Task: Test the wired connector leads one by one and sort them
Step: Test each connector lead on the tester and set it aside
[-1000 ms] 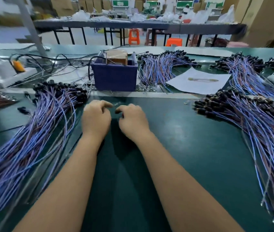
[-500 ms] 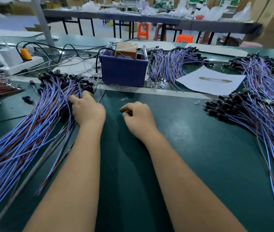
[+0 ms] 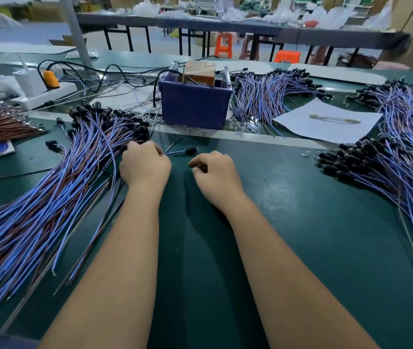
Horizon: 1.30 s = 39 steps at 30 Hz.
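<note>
Your left hand (image 3: 145, 167) lay knuckles-up on the green counter (image 3: 301, 222), fingers curled under, pinching the blue wire of a single lead (image 3: 180, 151) at the near edge of the big untested pile (image 3: 49, 197) fanned out to that hand's left. The lead's black connector pointed away to the hand's right, clear of the heap and just beyond your right hand's knuckles. To do this step well, you needed to draw that one lead out along its own length, slowly, so neighbouring wires did not snag and come along; a grip close to the connector would give better control when presenting it to the tester.

Your right hand (image 3: 215, 177) rested close beside the left, apart from it, wrist down on the counter, fingers loosely curled with thumb and forefinger nearly meeting. Whether it held anything small could not be told. It looked placed to take the connector end.

Straight ahead of both hands stood the blue bin (image 3: 195, 104), apparently housing the test fixture. Well to the right of the right hand lay another pile of leads (image 3: 389, 177), probably sorted ones; a tested lead would likely belong there, laid with connectors aligned.
</note>
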### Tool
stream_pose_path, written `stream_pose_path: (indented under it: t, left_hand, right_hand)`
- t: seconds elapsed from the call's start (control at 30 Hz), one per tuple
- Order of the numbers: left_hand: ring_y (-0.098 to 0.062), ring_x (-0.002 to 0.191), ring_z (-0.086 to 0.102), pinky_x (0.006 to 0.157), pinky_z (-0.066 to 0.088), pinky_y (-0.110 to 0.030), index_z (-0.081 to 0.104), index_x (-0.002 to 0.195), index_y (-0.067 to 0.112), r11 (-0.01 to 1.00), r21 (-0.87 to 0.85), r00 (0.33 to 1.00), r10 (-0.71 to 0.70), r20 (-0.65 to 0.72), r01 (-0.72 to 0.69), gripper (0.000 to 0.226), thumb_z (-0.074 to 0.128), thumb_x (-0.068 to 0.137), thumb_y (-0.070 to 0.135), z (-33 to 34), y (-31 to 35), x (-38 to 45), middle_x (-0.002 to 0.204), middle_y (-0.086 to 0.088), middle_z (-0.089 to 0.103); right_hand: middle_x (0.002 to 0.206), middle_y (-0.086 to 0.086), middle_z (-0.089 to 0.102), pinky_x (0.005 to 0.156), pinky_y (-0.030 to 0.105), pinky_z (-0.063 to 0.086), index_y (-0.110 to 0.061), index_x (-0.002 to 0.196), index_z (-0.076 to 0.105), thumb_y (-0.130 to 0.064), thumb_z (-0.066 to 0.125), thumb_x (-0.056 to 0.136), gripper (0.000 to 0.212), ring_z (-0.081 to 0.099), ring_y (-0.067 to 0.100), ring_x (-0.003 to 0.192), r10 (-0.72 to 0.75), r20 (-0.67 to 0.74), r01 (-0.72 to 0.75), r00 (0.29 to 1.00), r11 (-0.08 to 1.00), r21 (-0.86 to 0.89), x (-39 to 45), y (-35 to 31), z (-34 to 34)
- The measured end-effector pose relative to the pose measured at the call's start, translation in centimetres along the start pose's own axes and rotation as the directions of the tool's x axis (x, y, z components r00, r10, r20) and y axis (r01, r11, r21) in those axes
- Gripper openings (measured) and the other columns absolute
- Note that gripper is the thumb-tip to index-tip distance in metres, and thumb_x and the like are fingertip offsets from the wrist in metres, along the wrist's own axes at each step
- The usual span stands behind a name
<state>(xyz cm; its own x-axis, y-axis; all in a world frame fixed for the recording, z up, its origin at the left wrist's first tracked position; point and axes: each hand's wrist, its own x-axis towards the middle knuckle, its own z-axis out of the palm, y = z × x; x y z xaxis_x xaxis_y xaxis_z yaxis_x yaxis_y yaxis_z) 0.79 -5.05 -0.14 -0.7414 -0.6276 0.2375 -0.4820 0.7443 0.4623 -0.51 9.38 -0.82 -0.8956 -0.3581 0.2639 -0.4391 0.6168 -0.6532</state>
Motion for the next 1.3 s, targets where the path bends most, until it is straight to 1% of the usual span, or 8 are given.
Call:
stream_pose_path:
  t: [0.37,0.43,0.53,0.63,0.77,0.93,1.17,1.3]
  left_hand:
    - [-0.017,0.091,0.056,0.086,0.043,-0.025,0.067,0.091,0.011,0.771,-0.570,0.937,0.096,-0.336,-0.283,0.011,0.056,0.089,0.011,-0.3,1.6,-0.7,0.098,-0.006,0.064]
    - [-0.008,0.083,0.058,0.080,0.048,-0.020,0.068,0.083,0.015,0.545,-0.816,0.972,-0.007,-0.235,-0.193,0.013,0.057,0.090,0.012,-0.5,2.7,-1.1,0.089,0.001,0.067]
    - [-0.013,0.072,0.062,0.072,0.051,-0.022,0.070,0.073,0.008,-0.120,-0.989,0.996,-0.009,0.090,0.089,0.028,0.052,0.094,0.007,-1.2,4.2,-1.7,0.072,-0.002,0.068]
    - [-0.014,0.059,0.061,0.066,0.054,-0.023,0.067,0.055,0.010,-0.391,-0.859,0.940,0.223,0.260,0.331,0.045,0.048,0.096,0.015,-1.7,4.3,-1.9,0.061,-0.002,0.064]
    - [-0.016,0.055,0.056,0.060,0.054,-0.024,0.059,0.046,0.012,-0.166,-0.810,0.742,0.534,0.406,0.562,0.043,0.054,0.085,0.030,-1.9,4.1,-2.6,0.056,-0.003,0.057]
    - [-0.014,0.053,0.060,0.056,0.054,-0.023,0.062,0.046,0.013,0.420,-0.838,0.576,0.609,0.546,0.349,0.051,0.051,0.095,0.023,-0.4,5.3,-4.2,0.055,-0.003,0.061]
    - [-0.011,0.060,0.058,0.052,0.051,-0.023,0.060,0.058,0.015,0.344,-0.915,0.919,0.251,0.304,0.209,0.040,0.052,0.097,0.015,1.8,5.5,-3.9,0.061,0.003,0.064]
    - [-0.011,0.073,0.066,0.058,0.053,-0.025,0.065,0.085,0.016,0.313,-0.928,0.943,0.191,0.272,0.204,0.019,0.050,0.098,0.016,2.7,5.1,-3.4,0.074,0.005,0.070]
  right_hand:
    - [0.103,0.002,0.065,0.090,0.027,0.041,-0.019,0.108,0.072,-0.011,0.052,0.091,0.027,0.051,0.024,0.105,-0.008,-0.007,0.008,1.000,0.999,0.053,0.4,0.4,0.4]
    - [0.095,-0.003,0.064,0.089,0.027,0.044,-0.020,0.109,0.072,-0.006,0.052,0.089,0.032,0.056,0.023,0.099,0.005,-0.010,-0.004,1.000,0.991,0.131,0.6,0.4,0.5]
    - [0.088,-0.004,0.064,0.076,0.022,0.044,-0.020,0.100,0.071,0.010,0.040,0.082,0.046,0.058,0.013,0.083,0.055,0.008,-0.053,0.998,0.902,0.428,0.7,0.5,0.3]
    - [0.083,0.000,0.068,0.067,0.021,0.046,-0.011,0.108,0.069,0.009,0.039,0.089,0.041,0.059,0.011,0.071,0.123,0.008,-0.100,0.992,0.765,0.636,0.9,0.7,-0.3]
    - [0.064,-0.005,0.069,0.057,0.019,0.047,-0.017,0.093,0.068,-0.015,0.037,0.102,0.033,0.062,0.008,0.055,0.232,0.064,-0.172,0.970,0.478,0.861,1.2,0.8,-1.7]
    - [0.059,0.003,0.066,0.046,0.023,0.044,-0.008,0.093,0.061,-0.021,0.041,0.103,0.026,0.053,0.019,0.046,0.333,0.097,-0.181,0.938,0.232,0.956,1.1,1.2,-2.7]
    - [0.072,0.000,0.070,0.058,0.020,0.050,-0.010,0.095,0.059,-0.007,0.040,0.102,0.021,0.064,0.010,0.059,0.342,-0.057,-0.087,0.938,0.391,0.916,0.8,1.1,-2.7]
    - [0.078,0.002,0.073,0.073,0.037,0.055,-0.011,0.093,0.060,-0.010,0.042,0.102,0.019,0.068,0.017,0.071,0.300,-0.049,-0.101,0.953,0.465,0.880,0.7,1.0,-2.5]
